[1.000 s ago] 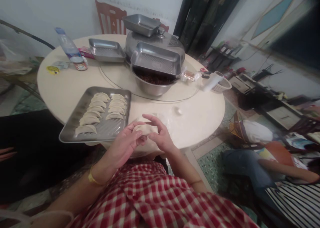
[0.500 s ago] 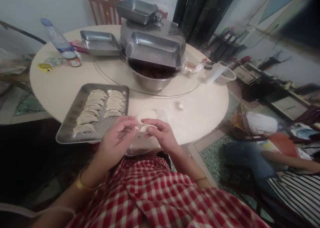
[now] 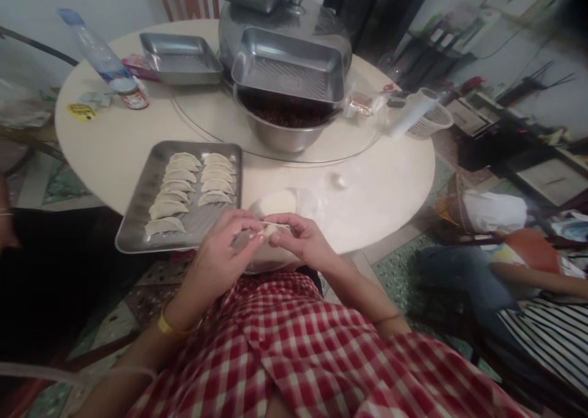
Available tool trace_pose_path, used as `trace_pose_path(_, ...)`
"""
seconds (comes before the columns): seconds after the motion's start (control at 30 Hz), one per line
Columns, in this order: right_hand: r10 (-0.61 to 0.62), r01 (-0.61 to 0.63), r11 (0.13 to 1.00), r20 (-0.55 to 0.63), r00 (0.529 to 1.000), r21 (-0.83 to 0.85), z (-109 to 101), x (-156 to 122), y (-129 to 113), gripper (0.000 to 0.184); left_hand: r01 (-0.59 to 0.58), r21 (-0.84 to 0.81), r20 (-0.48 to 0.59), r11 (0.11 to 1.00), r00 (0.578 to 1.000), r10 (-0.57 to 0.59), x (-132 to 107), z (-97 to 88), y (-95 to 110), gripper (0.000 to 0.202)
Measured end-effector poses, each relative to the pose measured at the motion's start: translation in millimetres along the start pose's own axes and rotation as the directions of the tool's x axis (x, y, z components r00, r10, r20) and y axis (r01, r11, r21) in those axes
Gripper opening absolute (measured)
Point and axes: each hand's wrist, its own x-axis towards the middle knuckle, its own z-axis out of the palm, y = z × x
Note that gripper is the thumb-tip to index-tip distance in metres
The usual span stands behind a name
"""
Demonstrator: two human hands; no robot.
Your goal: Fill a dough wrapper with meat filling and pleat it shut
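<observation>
Between my two hands, over the table's near edge, is a pale dumpling [image 3: 274, 228], partly covered by my fingers. My left hand [image 3: 228, 240] pinches its left end between thumb and fingers. On the other end, my right hand [image 3: 301, 239] is closed with thumb and forefinger. Just beyond them lies a round dough wrapper [image 3: 278, 202] on clear plastic. To the left, a metal tray [image 3: 138, 213] carries two columns of folded dumplings [image 3: 179, 176]. A small white lump [image 3: 339, 180] rests on the table to the right.
A steel bowl [image 3: 287, 138] of dark filling stands behind, with a metal tray [image 3: 289, 69] resting on it. A large lidded pan [image 3: 340, 26] is farther back. At left are a plastic bottle [image 3: 98, 54] and a jar [image 3: 135, 98]. Another person's striped top [image 3: 546, 338] shows at right.
My left fingers have come in closer and now pinch the dumpling's left end. The camera's view has shifted a little, with the table's far things higher in the picture.
</observation>
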Motion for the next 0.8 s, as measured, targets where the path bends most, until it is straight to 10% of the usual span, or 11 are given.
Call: trace_pose_path(0.8, -0.048, 0.045, 0.998, -0.045, 0.998, -0.050, 20, 3, -3, 0.024, -0.046, -0.078, -0.140, 0.996, 0.990, 0.035, -13, -12.3, -15, 0.017)
